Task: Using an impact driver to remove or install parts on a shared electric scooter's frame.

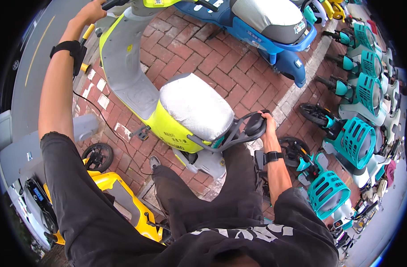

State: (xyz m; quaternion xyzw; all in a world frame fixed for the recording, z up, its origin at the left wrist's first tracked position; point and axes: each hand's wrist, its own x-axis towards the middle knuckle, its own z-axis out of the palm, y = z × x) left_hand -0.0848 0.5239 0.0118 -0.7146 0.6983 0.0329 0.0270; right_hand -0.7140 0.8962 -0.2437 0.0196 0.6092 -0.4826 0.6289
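Note:
A yellow-green and grey scooter (pixel 130 53) stands crosswise below me, with a silver padded seat (pixel 196 104). At the top left my left hand (pixel 92 11) is closed on its black handlebar grip (pixel 113 3). Beside the seat's right end, my right hand (pixel 267 121) grips the rear rack with its black pad (pixel 253 126). A black band sits on each of my forearms.
A blue scooter (pixel 280 42) stands beyond mine. Teal bikes with baskets (pixel 369 95) line the right. Behind my left arm is a yellow bike (pixel 116 187). A road (pixel 34 53) runs along the left. Red brick paving (pixel 216 66) lies beneath.

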